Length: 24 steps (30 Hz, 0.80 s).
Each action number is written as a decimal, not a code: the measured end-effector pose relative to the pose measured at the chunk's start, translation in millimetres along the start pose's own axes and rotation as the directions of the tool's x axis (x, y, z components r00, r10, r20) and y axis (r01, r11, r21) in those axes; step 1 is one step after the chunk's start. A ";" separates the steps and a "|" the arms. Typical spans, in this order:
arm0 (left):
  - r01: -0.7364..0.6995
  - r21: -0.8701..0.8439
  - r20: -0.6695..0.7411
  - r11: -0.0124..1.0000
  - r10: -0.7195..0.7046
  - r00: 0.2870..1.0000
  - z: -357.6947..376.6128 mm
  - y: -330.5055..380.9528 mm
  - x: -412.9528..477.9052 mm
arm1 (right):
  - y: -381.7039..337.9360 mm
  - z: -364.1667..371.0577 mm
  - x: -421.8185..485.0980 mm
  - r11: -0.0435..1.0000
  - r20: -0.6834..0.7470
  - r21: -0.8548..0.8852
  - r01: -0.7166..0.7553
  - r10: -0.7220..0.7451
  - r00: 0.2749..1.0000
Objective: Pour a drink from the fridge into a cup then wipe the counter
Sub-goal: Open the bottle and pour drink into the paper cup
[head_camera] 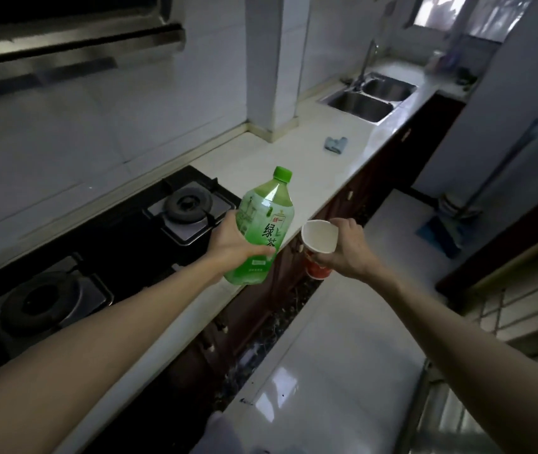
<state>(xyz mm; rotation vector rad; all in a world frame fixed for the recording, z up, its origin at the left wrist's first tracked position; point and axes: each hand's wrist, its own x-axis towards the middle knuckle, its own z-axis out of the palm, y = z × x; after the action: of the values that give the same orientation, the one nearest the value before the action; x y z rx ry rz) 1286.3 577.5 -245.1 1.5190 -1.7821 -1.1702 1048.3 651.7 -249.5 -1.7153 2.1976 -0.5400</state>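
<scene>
Left hand [228,239] wraps round the green tea bottle [262,229], cap on, held above the surface [261,158] edge beside the stove [179,208]. Right hand [348,249] grips the empty paper cup [318,244], tilted towards the bottle. Grey cloth [336,145] lies near the sink [369,93].

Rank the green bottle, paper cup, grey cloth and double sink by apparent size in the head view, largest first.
1. green bottle, nearest the camera, which flatters it
2. double sink, far off
3. paper cup, partly hidden by the right hand
4. grey cloth
</scene>
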 end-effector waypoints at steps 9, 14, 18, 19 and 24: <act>-0.038 -0.016 0.125 0.999 0.040 0.991 65.5 24.3 59.7 | 58.0 -6.9 25.6 0.989 -0.005 0.023 -0.145 0.145 0.989; -0.035 -0.043 0.181 0.998 0.042 0.983 88.6 40.0 113.8 | 76.0 -14.7 76.0 0.984 -0.004 -0.005 -0.178 0.178 0.984; -0.050 -0.036 0.204 0.998 0.056 0.977 95.3 60.1 161.7 | 83.5 -27.6 126.2 0.984 -0.007 -0.029 -0.175 0.174 0.985; -0.057 -0.029 0.207 0.998 0.062 0.976 95.9 65.2 173.7 | 85.2 -31.7 138.6 0.984 -0.014 -0.039 -0.176 0.176 0.984; -0.067 -0.020 0.221 0.998 0.070 0.973 99.2 86.8 230.0 | 98.7 -47.0 189.6 0.981 -0.038 -0.044 -0.191 0.189 0.981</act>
<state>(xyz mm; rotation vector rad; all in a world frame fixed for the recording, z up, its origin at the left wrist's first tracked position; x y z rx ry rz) 1105.3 384.0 -252.6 1.3521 -1.9500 -1.3581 896.5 494.1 -255.2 -1.5068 2.3832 -0.4749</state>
